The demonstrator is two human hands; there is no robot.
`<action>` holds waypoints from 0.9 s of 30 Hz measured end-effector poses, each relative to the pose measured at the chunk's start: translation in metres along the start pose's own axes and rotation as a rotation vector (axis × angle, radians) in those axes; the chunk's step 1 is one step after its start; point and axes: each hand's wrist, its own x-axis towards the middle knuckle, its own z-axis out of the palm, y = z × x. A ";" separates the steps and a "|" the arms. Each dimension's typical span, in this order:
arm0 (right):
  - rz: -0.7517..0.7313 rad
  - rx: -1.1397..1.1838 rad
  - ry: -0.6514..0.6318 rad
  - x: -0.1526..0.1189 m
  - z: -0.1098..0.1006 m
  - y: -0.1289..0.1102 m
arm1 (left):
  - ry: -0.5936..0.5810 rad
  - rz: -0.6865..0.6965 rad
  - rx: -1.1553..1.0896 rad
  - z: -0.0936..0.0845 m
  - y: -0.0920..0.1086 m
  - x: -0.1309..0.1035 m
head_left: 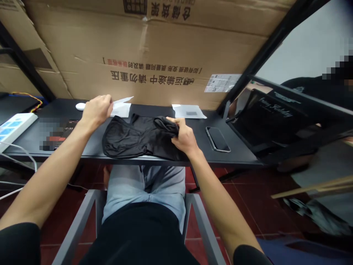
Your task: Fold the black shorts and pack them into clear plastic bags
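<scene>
A crumpled black cloth item (132, 138) with a smooth sheen lies on the dark table in front of me. My right hand (185, 135) is closed on its bunched right end, thumb on top. To the left, my left hand (97, 109) is raised over the table, fingers pinched together. A thin white sheet (124, 100) sticks out from those fingers to the right; its gripped edge is hidden. Just below it lies a flat white piece (121, 110), and I cannot tell whether the two are joined. Another white flat packet (189, 111) rests behind my right hand.
One smartphone (217, 139) lies at the right, another lit phone (64, 134) at the left. A white power strip (16, 127) with cables and a white mouse (80, 106) are also leftward. A large cardboard sheet (165, 44) stands behind. Another person (311, 86) is at the right.
</scene>
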 end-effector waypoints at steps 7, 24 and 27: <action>0.021 -0.087 0.229 -0.010 -0.013 0.011 | -0.016 0.339 -0.102 -0.023 0.091 -0.059; -0.406 0.060 0.133 -0.031 -0.015 -0.043 | -0.285 0.425 -0.548 0.006 0.117 -0.065; -0.557 0.052 -0.033 -0.033 -0.004 -0.061 | -0.324 0.443 -0.633 0.003 0.115 -0.059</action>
